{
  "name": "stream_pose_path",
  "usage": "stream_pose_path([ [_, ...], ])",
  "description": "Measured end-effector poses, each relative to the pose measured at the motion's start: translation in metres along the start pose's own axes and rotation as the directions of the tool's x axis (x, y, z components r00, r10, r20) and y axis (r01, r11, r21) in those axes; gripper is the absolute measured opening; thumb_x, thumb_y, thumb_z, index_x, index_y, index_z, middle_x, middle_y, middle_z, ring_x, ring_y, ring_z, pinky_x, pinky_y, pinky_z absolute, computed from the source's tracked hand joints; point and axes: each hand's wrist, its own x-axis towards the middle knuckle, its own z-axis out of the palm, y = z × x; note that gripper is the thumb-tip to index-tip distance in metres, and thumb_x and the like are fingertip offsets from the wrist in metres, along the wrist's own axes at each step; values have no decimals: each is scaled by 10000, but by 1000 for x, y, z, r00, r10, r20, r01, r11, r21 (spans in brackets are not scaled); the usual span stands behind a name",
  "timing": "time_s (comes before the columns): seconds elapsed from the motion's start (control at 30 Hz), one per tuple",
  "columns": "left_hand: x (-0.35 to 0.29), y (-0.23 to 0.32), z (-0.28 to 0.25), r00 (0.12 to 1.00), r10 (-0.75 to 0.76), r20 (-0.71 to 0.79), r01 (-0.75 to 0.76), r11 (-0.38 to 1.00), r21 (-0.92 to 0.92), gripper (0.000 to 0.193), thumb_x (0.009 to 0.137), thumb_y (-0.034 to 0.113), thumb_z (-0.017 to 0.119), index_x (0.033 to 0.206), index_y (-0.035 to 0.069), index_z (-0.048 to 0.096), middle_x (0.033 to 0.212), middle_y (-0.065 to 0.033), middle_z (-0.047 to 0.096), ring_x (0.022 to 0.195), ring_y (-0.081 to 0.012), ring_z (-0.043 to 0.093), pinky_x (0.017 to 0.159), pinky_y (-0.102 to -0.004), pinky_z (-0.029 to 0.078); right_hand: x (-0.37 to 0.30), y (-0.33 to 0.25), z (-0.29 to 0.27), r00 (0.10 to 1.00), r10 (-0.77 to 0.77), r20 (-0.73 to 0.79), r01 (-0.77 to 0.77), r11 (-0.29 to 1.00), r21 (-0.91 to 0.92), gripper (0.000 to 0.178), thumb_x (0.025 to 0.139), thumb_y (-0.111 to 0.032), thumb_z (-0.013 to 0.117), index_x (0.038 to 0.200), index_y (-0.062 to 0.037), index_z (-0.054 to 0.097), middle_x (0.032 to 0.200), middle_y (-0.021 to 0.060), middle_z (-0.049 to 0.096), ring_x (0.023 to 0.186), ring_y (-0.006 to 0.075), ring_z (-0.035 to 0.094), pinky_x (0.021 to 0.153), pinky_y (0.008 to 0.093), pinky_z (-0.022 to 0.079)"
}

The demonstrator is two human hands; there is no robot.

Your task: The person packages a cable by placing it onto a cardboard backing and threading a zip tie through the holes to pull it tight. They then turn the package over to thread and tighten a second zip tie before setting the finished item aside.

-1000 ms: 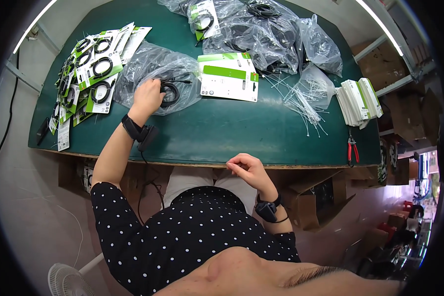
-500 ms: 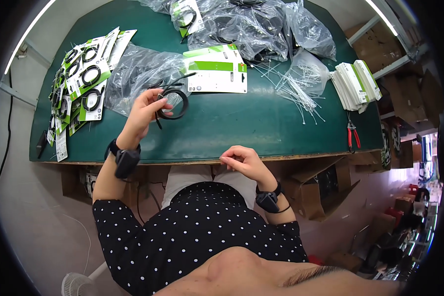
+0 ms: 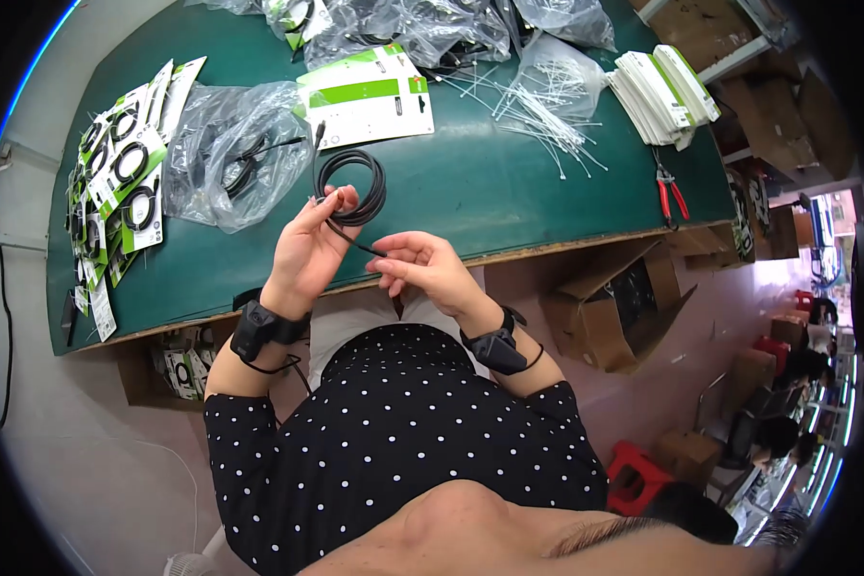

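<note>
A coiled black cable (image 3: 375, 199) is pinched in my left hand (image 3: 309, 252), just above the near edge of the green table. One loose end stands up from the coil toward the printed cards. The other end runs down to my right hand (image 3: 426, 275), whose thumb and fingers close on it. Beyond the coil lie white and green backing cards (image 3: 374, 117). A clear plastic bag (image 3: 197, 163) with more black cable inside rests to the left of them.
Carded cables (image 3: 130, 168) are heaped at the left. White cable ties (image 3: 547, 130) lie scattered to the right, partly in a clear bag. Beside them are a stack of folded cards (image 3: 658, 101) and red-handled cutters (image 3: 670, 197). An open carton (image 3: 610, 307) stands below the table's right edge.
My left hand has brought the coil nearer and slightly right. My right hand has moved up and left and taken hold of the cable's end. The whole view has shifted.
</note>
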Motion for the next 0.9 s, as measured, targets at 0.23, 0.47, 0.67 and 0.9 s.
stream_pose_path([
  [0.23,-13,-15,9,999,-18,-44,25,987,159,56,951,-6,511,993,24,533,1055,-112,606,1145,-250,573,1039,-416,429,-12,0,-18,986,-127,-110,149,963,225,252,892,-67,658,1123,11,598,940,97,678,771,120,644,656,234,532],
  [0.47,-31,-36,2,958,30,286,-163,876,454,94,922,-21,557,938,69,534,1035,-76,591,1164,-274,567,1033,-420,414,-22,11,-28,976,-197,-91,217,909,357,263,871,-31,668,1124,-2,603,919,69,647,744,122,616,681,247,518],
  [0.67,-28,-42,-6,940,-4,340,-149,895,422,113,906,-12,595,870,77,536,1032,-74,580,1131,-282,590,1005,-422,440,-31,5,-26,969,-223,-110,247,917,314,260,861,26,638,1118,2,601,958,95,630,771,162,608,698,266,505],
  [0.9,-23,-47,-13,954,1,299,-126,908,401,74,913,43,620,877,72,562,1018,-67,587,1079,-272,623,957,-400,496,-30,7,-30,962,-247,-119,268,936,226,266,854,40,637,1115,2,604,1029,101,614,783,157,607,704,267,509],
])
